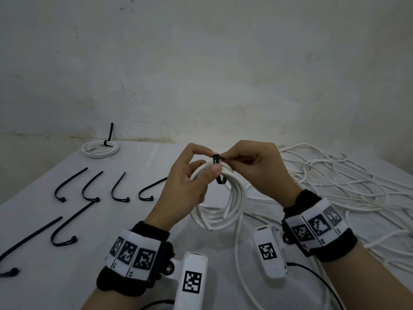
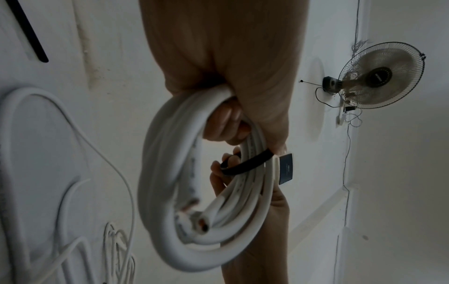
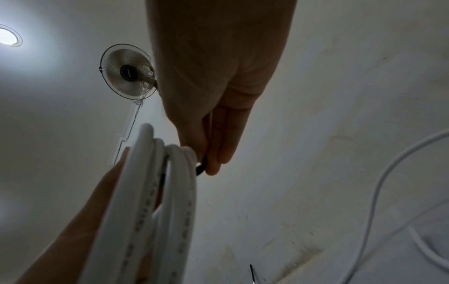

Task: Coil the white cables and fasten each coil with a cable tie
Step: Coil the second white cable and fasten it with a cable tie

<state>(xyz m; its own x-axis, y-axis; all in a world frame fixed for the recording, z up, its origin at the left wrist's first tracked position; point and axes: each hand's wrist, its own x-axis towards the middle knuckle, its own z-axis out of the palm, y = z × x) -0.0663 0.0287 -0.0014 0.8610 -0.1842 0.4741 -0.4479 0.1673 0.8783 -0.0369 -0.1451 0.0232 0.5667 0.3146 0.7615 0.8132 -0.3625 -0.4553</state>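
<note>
- White cloth covers the bench (image 1: 138, 220), which stands against a stained pale wall (image 1: 201, 63).
- Left hand (image 1: 185, 189) holds the white cable coil (image 1: 225, 204) up over the bench, thumb and fingers curled round its top strands.
- Right hand (image 1: 254, 166) pinches the black cable tie (image 1: 218, 166) looped round the coil's top.
- Loose white cables (image 1: 348, 189) sprawl at the right.
- Spare cable ties (image 1: 89, 186) lie at the left; a tied coil (image 1: 100, 148) rests by the wall.
</note>
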